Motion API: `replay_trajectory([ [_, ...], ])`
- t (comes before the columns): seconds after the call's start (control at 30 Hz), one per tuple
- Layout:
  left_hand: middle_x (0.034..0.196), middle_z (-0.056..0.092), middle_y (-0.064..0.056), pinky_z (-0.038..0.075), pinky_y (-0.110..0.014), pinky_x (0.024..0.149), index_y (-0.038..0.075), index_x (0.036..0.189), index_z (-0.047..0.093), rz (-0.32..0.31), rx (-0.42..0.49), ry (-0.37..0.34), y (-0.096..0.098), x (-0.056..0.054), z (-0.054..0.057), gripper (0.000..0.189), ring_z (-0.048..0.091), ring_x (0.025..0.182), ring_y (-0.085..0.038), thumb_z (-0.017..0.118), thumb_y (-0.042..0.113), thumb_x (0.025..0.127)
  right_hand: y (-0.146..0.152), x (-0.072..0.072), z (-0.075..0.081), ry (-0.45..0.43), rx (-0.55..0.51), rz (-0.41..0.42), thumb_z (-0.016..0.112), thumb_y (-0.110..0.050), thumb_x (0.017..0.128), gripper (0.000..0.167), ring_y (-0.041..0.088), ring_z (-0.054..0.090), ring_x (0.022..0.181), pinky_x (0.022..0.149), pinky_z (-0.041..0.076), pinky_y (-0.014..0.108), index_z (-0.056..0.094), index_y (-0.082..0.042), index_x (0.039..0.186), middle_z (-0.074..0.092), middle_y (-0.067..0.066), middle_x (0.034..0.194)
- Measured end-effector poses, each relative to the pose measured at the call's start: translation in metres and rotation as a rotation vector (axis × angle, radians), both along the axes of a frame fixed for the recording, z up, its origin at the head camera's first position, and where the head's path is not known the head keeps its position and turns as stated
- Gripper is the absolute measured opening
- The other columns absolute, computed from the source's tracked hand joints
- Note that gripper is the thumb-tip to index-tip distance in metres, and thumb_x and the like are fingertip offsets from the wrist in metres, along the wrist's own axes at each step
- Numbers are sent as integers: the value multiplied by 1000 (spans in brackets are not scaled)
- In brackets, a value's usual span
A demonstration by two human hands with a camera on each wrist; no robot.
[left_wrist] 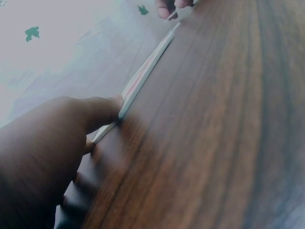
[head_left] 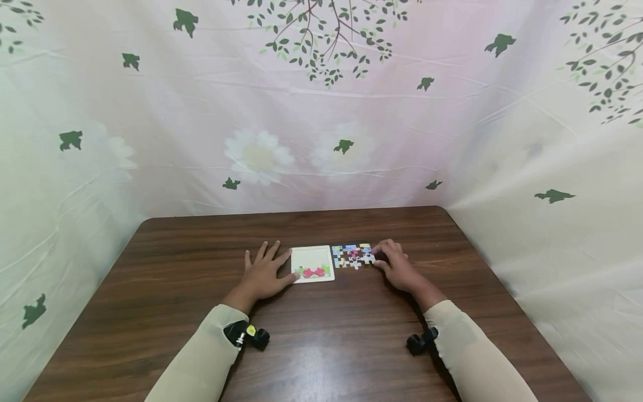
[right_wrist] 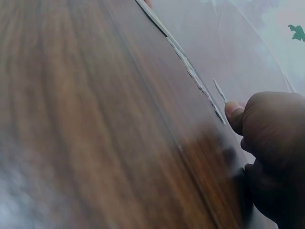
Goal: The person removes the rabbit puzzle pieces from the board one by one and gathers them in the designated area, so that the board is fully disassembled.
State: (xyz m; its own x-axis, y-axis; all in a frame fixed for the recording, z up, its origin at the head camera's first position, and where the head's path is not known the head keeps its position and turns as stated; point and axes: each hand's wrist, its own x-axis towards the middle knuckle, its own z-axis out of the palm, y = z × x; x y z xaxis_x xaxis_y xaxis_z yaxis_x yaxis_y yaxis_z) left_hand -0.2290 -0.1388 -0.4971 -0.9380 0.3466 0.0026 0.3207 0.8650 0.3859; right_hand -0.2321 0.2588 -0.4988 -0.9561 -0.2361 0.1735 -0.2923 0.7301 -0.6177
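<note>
A white puzzle tray (head_left: 312,257) with pink flowers and green leaves printed along its near edge lies flat on the table. My left hand (head_left: 263,276) rests at its left side with fingers spread; the thumb (left_wrist: 107,110) lies on the near left corner. Right of the tray, several colourful jigsaw pieces (head_left: 346,257) sit in a joined-looking block. At that block's right side, my right hand (head_left: 397,265) pinches a single puzzle piece (right_wrist: 218,89) between thumb and finger. In the right wrist view this piece is raised over the flat row of pieces (right_wrist: 195,76).
The dark wooden table (head_left: 321,329) reaches back to a pale cloth backdrop (head_left: 301,111) printed with leaves, birds and flowers. Cloth also hangs on both sides. A small black camera (head_left: 260,339) is strapped on the left wrist, another black camera (head_left: 417,344) on the right.
</note>
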Motion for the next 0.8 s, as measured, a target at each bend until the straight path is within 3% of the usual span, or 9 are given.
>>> replay_trajectory([
  [0.23, 183, 23, -16, -2, -85, 127, 26, 170, 42, -3, 9, 0, -1, 0, 1, 81, 10, 171, -48, 58, 69, 103, 0, 1, 2, -19, 17, -11, 66, -7, 107, 15, 44, 46, 135, 112, 34, 71, 69, -6, 122, 56, 21, 141],
  [0.8, 183, 22, -14, -3, -84, 127, 27, 171, 41, 3, 12, -1, -1, -1, -2, 82, 9, 171, -47, 57, 71, 102, 1, -1, 1, -44, 18, -24, 68, -5, 106, 16, 42, 48, 132, 114, 40, 68, 75, -5, 121, 57, 19, 136],
])
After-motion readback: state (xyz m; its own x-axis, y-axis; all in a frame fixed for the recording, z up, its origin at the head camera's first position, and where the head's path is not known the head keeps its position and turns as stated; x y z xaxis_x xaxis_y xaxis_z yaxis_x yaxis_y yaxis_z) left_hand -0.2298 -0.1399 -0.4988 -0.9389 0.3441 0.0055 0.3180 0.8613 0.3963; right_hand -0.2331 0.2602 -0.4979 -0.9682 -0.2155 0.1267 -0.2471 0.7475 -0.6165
